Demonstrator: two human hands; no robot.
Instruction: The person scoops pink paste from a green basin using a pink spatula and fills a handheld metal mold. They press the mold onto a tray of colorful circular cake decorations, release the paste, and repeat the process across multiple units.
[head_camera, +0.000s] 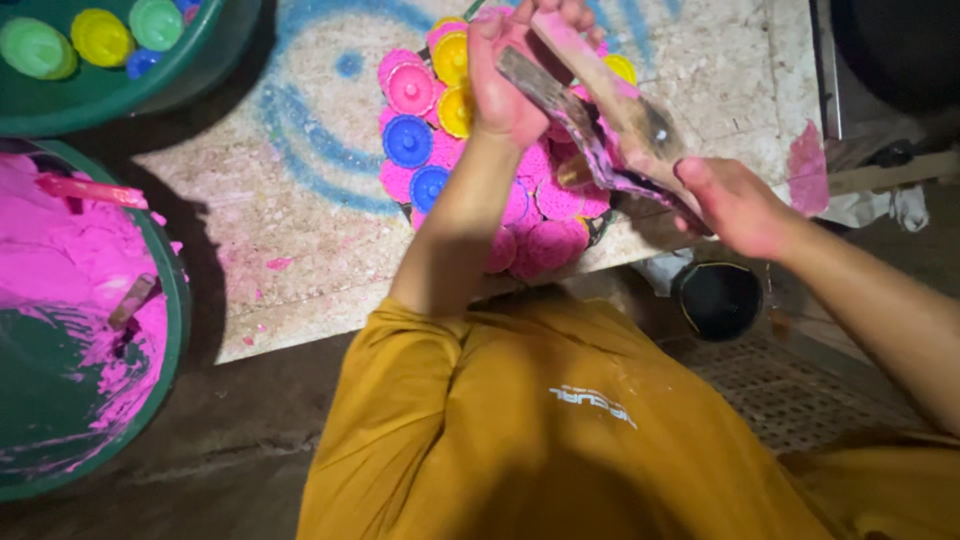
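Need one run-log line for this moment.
left hand: grips wooden mould | right hand: holds its lower end | below: coloured discs on stone slab | pink paste basin at left

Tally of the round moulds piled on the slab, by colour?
Blue moulds: 2
Yellow moulds: 3
Pink moulds: cannot count, since they overlap and the left hand and wooden tool cover some
Total countable: 5
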